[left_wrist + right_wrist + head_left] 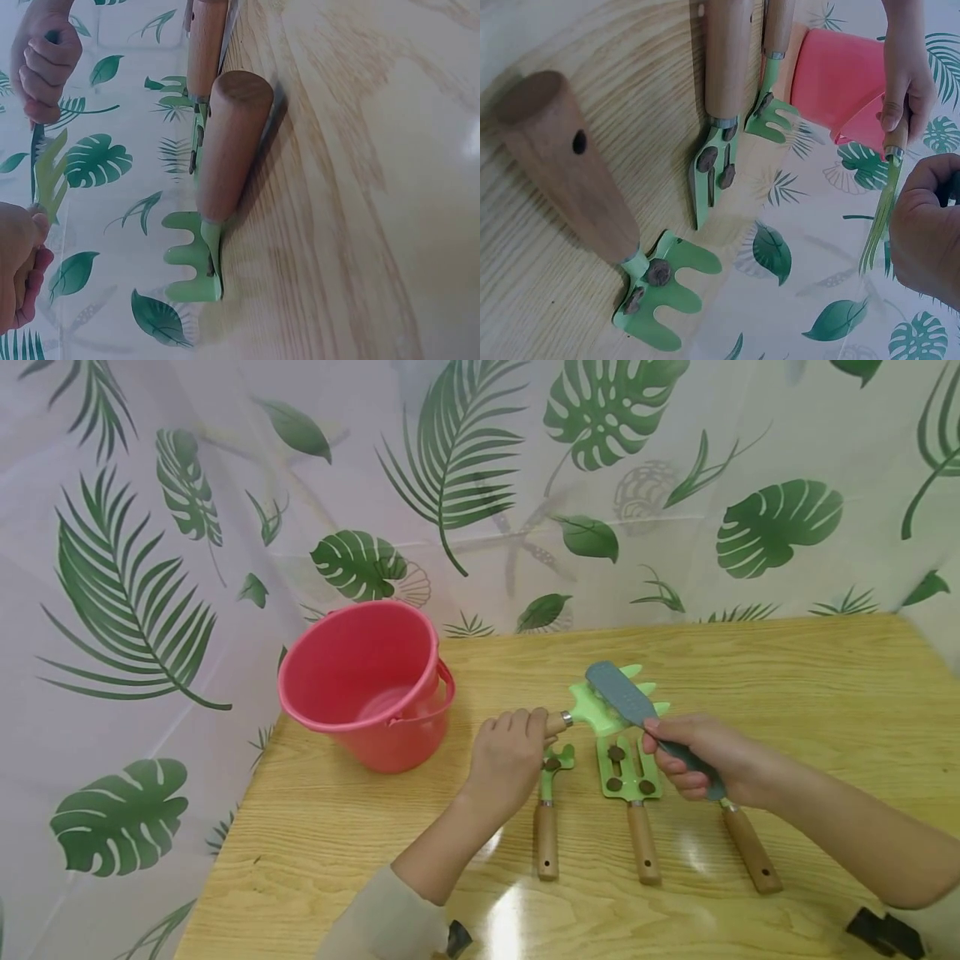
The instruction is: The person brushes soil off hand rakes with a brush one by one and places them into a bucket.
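Observation:
My left hand (510,752) grips the wooden handle of a green hand rake (594,712), its tines pointing right above the table. In my right hand (708,756) is a grey brush (621,692), held by its handle. The brush head lies across the rake's tines, and pale bristles face them in the left wrist view. Below the hands, a small green rake (547,785) and a green hand fork (635,802) lie on the table with brown clumps on their heads. Another wooden-handled tool (752,852) lies partly hidden under my right hand; its green prongs (679,300) carry brown clumps too.
A red bucket (390,743) with its handle hanging at the right side stands at the table's back left. Behind the wooden table (337,877) hangs a white sheet (480,585) printed with green leaves.

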Tool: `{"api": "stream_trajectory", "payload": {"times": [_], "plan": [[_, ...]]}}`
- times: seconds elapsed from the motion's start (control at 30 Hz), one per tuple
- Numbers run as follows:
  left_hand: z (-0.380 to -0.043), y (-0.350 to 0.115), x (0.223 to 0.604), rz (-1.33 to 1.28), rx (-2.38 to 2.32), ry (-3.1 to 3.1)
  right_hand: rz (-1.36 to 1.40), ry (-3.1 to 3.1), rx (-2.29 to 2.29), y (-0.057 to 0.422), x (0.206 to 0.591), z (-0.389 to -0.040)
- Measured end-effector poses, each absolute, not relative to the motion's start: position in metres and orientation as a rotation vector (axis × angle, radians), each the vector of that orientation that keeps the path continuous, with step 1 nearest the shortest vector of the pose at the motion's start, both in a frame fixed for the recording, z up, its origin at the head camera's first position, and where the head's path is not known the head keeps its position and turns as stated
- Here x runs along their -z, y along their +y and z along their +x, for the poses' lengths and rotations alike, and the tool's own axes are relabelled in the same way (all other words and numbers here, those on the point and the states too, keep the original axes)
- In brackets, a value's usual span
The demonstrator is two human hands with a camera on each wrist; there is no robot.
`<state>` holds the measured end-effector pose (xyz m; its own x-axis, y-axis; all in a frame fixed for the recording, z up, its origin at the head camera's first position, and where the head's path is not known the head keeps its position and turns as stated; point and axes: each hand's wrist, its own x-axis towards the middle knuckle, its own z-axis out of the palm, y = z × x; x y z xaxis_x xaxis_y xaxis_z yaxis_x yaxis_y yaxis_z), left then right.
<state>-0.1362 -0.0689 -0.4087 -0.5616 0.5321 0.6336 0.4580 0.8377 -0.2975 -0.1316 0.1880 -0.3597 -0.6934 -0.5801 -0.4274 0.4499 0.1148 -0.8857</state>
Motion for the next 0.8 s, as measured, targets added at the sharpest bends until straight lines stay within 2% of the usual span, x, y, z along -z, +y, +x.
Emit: {"api": "stream_trajectory", "payload": {"times": [0.8], "plan": [[-0.131, -0.096, 0.405, -0.697, -0.064, -2.215, -0.038, 1.736, 1.732, 0.242, 0.372, -0.153]]}}
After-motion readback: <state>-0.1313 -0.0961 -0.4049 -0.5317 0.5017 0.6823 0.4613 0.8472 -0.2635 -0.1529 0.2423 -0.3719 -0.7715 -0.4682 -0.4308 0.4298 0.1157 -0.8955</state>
